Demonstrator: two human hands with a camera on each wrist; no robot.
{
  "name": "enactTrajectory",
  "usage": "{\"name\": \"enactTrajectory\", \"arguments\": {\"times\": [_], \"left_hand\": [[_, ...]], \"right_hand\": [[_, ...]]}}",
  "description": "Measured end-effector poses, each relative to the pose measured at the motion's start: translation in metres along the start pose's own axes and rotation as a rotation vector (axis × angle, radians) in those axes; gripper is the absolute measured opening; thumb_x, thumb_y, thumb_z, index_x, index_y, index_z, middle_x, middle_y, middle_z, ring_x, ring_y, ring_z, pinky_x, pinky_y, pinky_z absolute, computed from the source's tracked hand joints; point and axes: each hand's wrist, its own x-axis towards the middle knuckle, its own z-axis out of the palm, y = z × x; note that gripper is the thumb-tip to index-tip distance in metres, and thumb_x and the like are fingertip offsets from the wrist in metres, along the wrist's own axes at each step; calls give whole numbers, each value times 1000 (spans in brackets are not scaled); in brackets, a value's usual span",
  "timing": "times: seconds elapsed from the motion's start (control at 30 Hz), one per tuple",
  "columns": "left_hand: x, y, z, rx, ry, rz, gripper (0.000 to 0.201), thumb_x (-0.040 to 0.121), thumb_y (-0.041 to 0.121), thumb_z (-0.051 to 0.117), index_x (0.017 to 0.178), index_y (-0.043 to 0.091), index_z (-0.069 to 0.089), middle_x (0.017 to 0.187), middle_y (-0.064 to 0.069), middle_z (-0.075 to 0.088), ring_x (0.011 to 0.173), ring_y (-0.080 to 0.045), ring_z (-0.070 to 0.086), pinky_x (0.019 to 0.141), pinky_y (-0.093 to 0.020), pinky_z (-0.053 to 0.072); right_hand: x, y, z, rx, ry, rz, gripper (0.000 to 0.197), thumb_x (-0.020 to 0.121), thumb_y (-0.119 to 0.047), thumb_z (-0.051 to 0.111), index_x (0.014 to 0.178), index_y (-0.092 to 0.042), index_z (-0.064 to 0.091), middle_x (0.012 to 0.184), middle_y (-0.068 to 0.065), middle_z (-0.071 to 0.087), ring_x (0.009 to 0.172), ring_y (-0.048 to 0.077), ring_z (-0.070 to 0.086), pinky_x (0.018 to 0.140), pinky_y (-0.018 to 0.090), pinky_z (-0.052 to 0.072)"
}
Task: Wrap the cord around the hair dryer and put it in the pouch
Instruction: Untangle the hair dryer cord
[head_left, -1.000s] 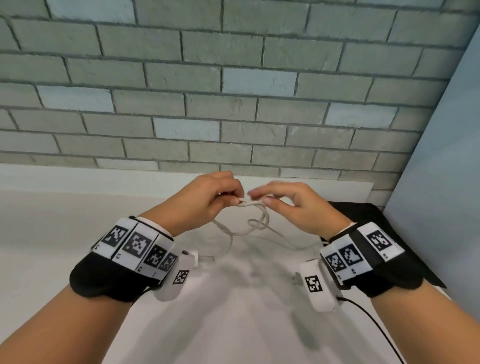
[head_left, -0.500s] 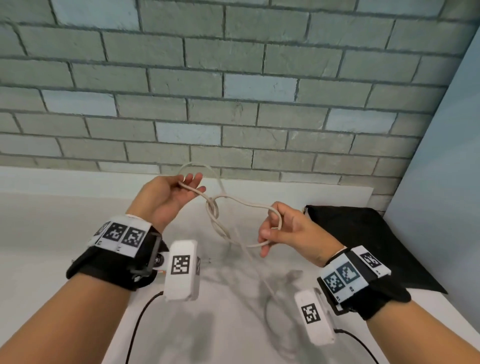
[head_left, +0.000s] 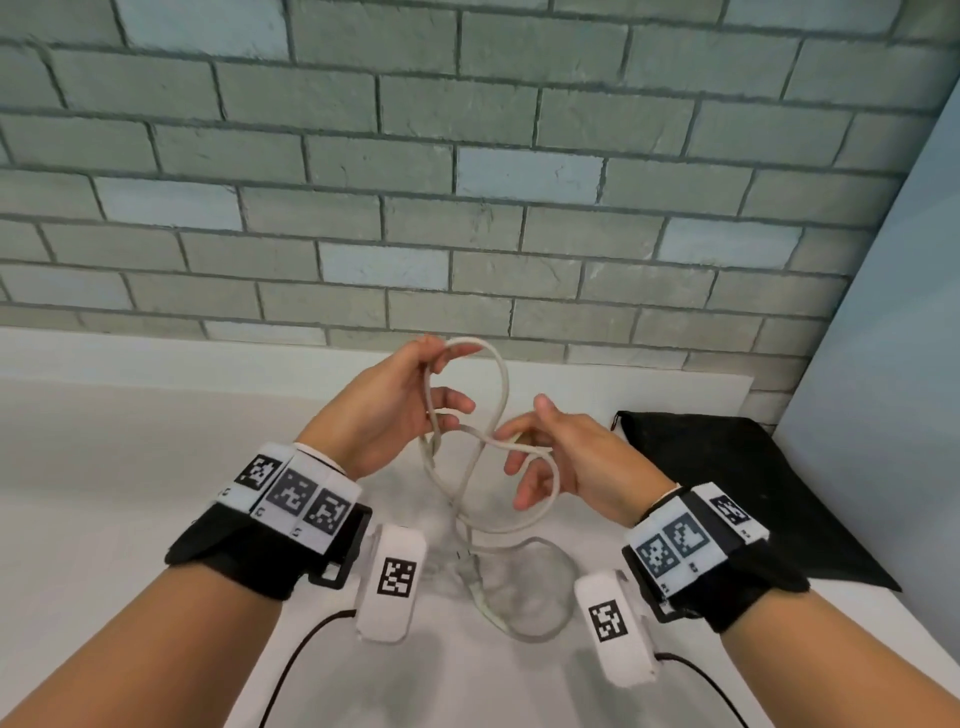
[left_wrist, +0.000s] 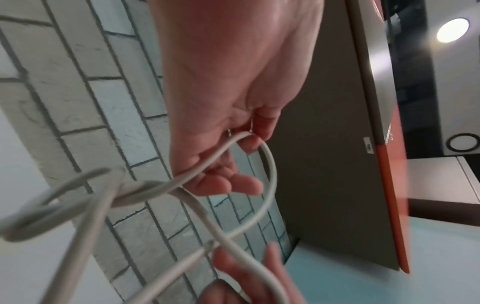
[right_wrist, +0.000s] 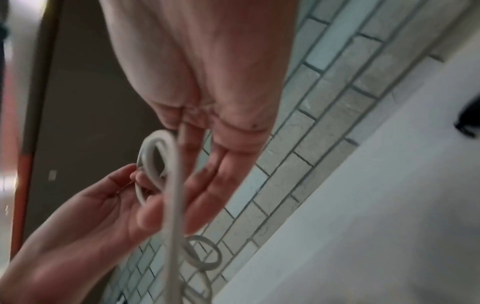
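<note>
Where it crosses itself, the smooth cord (head_left: 480, 441) forms rounded loops.

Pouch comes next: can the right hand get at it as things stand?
Probably not yet. The pouch lies open to reach, just right of the right hand, but the cord is looped over that hand's fingers and the left hand also holds it.
</note>
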Motion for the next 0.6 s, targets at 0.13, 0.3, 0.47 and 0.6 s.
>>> {"name": "enactTrajectory", "arguments": {"times": [0.13, 0.3, 0.47, 0.6], "left_hand": [[-2, -4, 21, 175, -5, 55, 24, 97, 24, 36, 76, 18, 47, 103, 5, 54, 70, -13, 51, 67, -29, 42], [-2, -23, 13, 537, -27, 144, 13, 88, 30, 55, 97, 21, 54, 107, 4, 57, 92, -9, 52, 80, -18, 44], [0, -50, 3, 775, 13, 33, 15, 84, 33, 61, 98, 25, 62, 119, 3, 47, 109, -8, 47, 92, -10, 36], [-3, -51, -6, 715, -23, 26, 27, 80, 21, 68, 86, -3, 57, 89, -2, 52, 80, -9, 51, 73, -4, 37]], "right_hand": [[2, -1, 5, -81, -64, -27, 25, 94, -24, 45, 118, -20, 52, 75, 7, 61, 47, 15, 60, 51, 21, 50], [1, -16, -2, 75, 128, -177, 19, 94, -9, 42, 86, -1, 57, 74, 17, 62, 57, 17, 68, 65, 27, 59], [-2, -25, -12, 36, 252, -358, 17, 92, -5, 44, 81, -4, 58, 73, 14, 64, 63, 17, 69, 71, 26, 58], [2, -32, -29, 169, 431, -506, 20, 93, -7, 44, 82, -12, 60, 76, 1, 72, 82, 20, 70, 77, 28, 56]]}}
